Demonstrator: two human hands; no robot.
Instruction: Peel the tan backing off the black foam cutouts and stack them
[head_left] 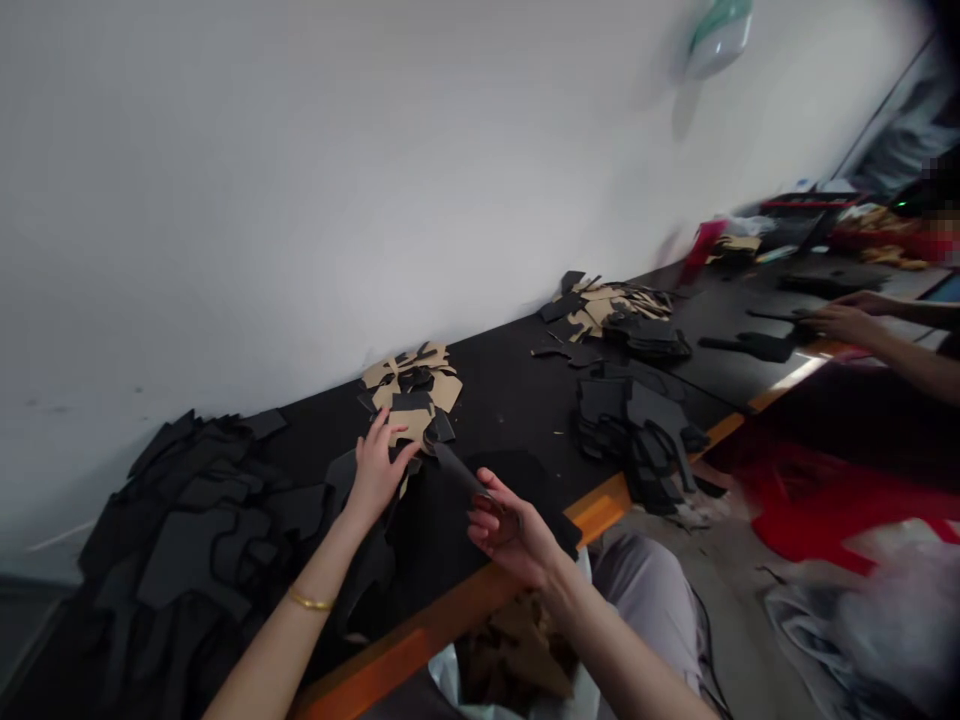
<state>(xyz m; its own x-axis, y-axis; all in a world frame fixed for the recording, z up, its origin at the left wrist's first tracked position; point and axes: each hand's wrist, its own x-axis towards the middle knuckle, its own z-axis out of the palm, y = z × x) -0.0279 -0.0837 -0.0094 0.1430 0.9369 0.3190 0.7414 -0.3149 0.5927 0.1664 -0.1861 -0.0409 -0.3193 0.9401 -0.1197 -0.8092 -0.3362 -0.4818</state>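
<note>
My left hand [377, 468] has its fingers spread at the near side of a small pile of tan and black cut pieces [442, 388]. Its fingertips meet or hover just over a tan piece [411, 428]; contact is hard to tell. My right hand [514, 530] is closed on a dark flat strip [459, 468] that points up and left toward that pile. Something brownish shows among the right fingers, too blurred to name. To the left of my left hand lies a large heap of black cut sheet pieces [195, 540].
Under the orange table edge [420, 650], a bag [444, 680] holds brown scraps. Further right are black pieces [637, 420] overhanging the edge and a tan-and-black pile [600, 305]. A co-worker's hands [844, 318] hold a dark piece at the right. A red bag [810, 500] lies low.
</note>
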